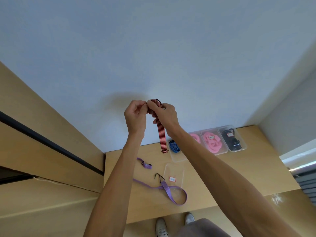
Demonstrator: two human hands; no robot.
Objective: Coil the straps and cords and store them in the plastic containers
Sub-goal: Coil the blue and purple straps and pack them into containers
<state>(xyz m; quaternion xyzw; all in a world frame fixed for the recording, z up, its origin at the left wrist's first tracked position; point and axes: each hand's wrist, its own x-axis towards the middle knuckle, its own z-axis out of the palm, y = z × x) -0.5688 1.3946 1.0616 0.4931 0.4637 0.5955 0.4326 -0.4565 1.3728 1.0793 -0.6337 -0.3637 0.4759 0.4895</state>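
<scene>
Hands are working above the table (213, 177), both gripping the red-and-black striped strap (161, 134). The left hand (135, 117) is pinching the coil's edge at 9 o'clock; the right hand (165, 117) is curling round the wound part, while the loose tail is hanging down toward 6 o'clock. Below, a purple strap (172, 191) with a black hook (159, 177) is lying partly across an empty clear container (174, 171). At 3 o'clock, containers are holding a blue cord (174, 146), pink cords (212, 141) and black cords (232, 139).
</scene>
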